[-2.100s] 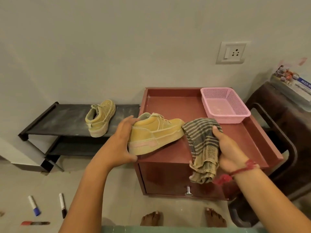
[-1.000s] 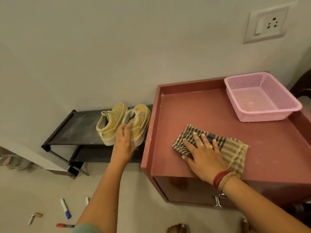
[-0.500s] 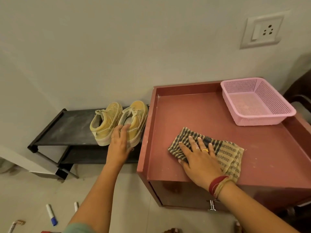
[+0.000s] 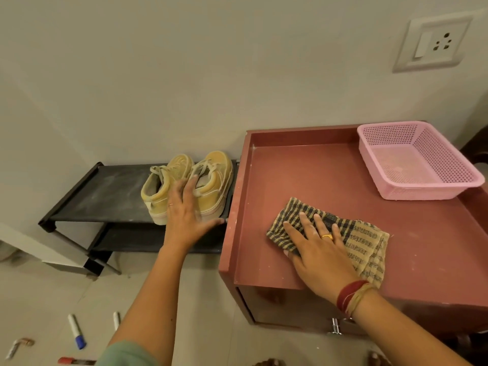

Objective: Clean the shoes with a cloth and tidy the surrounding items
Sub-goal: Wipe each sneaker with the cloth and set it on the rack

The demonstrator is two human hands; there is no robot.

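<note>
Cloth (image 4: 367, 241) beneath flat right hand (image 4: 319, 257)

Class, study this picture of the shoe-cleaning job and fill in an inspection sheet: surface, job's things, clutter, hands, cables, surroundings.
Surface: red cabinet top, with pale specks on it.
Job's things: first yellow shoe and second yellow shoe stand upright, side by side, on the top shelf of the black rack; checked cloth lies on the cabinet top.
Clutter: blue-capped marker, white marker and red marker lie on the floor; pink basket sits at the cabinet's far right corner, nothing seen in it.
Hands: left hand open, fingers at the shoes' heels; right hand open, pressing flat on the cloth.
Cables: nothing seen.
Surroundings: wall socket above the cabinet.
</note>
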